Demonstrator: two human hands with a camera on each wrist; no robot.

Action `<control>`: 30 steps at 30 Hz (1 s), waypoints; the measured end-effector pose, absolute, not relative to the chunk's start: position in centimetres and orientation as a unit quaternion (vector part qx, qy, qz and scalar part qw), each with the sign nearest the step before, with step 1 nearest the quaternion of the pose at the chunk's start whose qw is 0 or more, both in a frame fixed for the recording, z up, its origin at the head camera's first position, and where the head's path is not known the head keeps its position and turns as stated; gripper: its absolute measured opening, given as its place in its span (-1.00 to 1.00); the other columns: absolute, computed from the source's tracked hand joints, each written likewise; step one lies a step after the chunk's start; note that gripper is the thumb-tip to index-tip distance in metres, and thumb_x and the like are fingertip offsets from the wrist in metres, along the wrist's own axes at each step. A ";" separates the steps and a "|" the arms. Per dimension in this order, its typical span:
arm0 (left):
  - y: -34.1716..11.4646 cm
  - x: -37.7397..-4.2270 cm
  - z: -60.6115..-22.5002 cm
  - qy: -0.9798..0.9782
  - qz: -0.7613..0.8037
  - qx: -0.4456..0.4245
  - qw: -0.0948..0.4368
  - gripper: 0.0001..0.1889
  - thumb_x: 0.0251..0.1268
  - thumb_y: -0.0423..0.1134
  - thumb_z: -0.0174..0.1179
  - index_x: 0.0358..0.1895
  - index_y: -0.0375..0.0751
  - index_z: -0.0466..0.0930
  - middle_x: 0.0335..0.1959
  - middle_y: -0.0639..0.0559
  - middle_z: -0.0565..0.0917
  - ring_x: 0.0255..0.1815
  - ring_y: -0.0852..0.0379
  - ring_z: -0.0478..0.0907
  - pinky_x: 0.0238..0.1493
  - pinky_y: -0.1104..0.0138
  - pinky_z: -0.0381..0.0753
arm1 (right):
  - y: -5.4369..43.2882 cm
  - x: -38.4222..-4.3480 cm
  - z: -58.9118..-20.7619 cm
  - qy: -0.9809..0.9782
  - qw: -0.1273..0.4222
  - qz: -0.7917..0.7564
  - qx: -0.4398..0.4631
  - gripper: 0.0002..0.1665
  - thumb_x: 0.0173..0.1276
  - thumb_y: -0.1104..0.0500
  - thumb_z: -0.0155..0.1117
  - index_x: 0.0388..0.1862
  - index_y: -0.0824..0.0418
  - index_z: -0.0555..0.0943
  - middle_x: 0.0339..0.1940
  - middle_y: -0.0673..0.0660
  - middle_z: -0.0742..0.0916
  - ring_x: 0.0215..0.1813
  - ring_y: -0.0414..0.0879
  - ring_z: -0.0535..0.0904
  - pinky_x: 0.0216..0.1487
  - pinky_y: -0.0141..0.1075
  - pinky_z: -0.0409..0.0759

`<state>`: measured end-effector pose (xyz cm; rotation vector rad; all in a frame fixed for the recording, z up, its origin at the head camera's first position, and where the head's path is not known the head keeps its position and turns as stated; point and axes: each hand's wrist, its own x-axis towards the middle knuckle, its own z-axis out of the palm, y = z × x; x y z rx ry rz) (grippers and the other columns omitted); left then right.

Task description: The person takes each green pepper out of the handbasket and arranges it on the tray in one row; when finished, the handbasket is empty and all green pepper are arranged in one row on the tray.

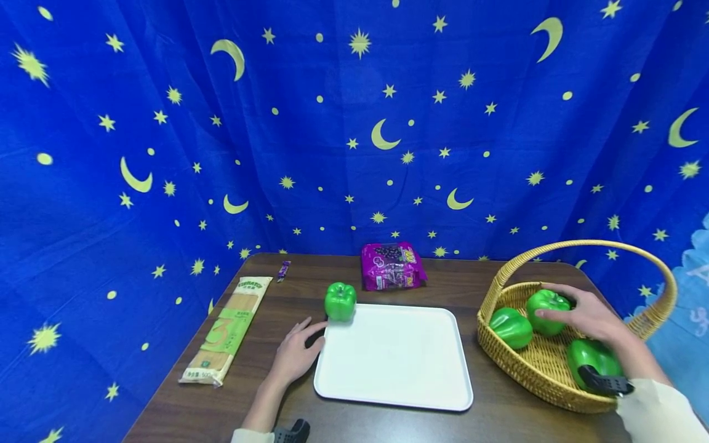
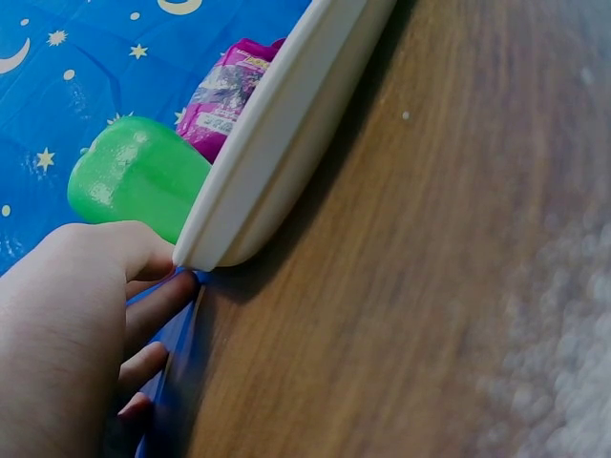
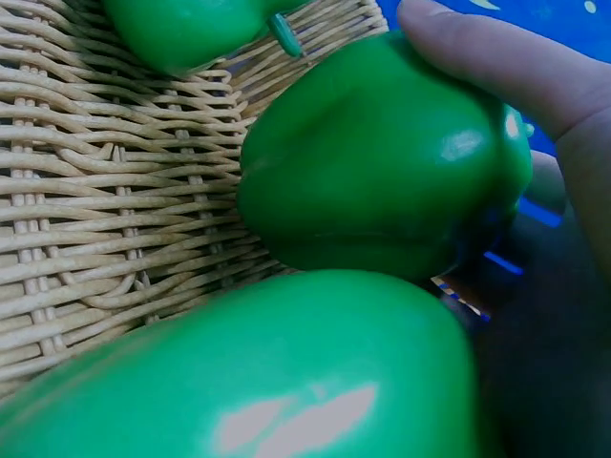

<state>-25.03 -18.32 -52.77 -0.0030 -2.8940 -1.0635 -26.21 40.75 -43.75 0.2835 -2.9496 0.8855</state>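
Observation:
My right hand (image 1: 591,317) grips a green bell pepper (image 1: 545,307) inside the wicker basket (image 1: 526,376). From the right wrist view, thumb and fingers lie around that pepper (image 3: 372,172), with another pepper (image 3: 258,372) close below it. Two more green peppers sit in the basket, one at its left (image 1: 510,328) and one under my right wrist (image 1: 591,362). Beside the white tray (image 1: 394,360), my left hand (image 1: 296,352) touches the rim near its far left corner with loosely extended fingers. A single green pepper (image 1: 340,300) stands upright at that corner.
A pack of noodles (image 1: 228,331) lies along the table's left side. Behind the tray is a purple snack bag (image 1: 392,266), and a small purple wrapped candy (image 1: 284,271) lies near the back left. The basket's tall handle (image 1: 576,245) arches over it.

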 end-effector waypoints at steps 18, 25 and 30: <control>-18.4 -25.1 -52.8 -0.937 -0.349 0.001 0.029 -0.66 0.33 -0.04 0.14 0.16 0.24 0.58 0.36 -0.15 0.37 0.42 -0.26 0.13 0.29 -0.30 0.06 | 40.0 -24.4 -41.8 -0.952 0.049 0.286 0.092 -0.15 0.21 -0.18 0.36 0.40 0.14 0.36 0.17 0.41 0.50 -0.02 0.20 0.49 -0.23 -0.13 0.46; -18.3 -25.0 -52.7 -0.938 -0.346 0.000 0.031 -0.65 0.33 -0.04 0.14 0.17 0.23 0.58 0.36 -0.16 0.37 0.43 -0.25 0.13 0.30 -0.30 0.06 | 39.2 -23.6 -40.8 -0.945 0.070 0.298 0.114 -0.19 0.19 -0.09 0.41 0.39 0.08 0.39 0.10 0.33 0.55 -0.14 0.03 0.51 -0.29 -0.21 0.49; -18.3 -25.0 -52.8 -0.938 -0.346 0.001 0.032 -0.66 0.33 -0.03 0.14 0.16 0.23 0.59 0.37 -0.15 0.37 0.43 -0.24 0.13 0.30 -0.29 0.06 | 38.5 -22.8 -40.2 -0.943 0.081 0.296 0.128 -0.23 0.18 -0.05 0.43 0.37 0.00 0.41 0.07 0.23 0.57 -0.23 -0.12 0.52 -0.35 -0.30 0.49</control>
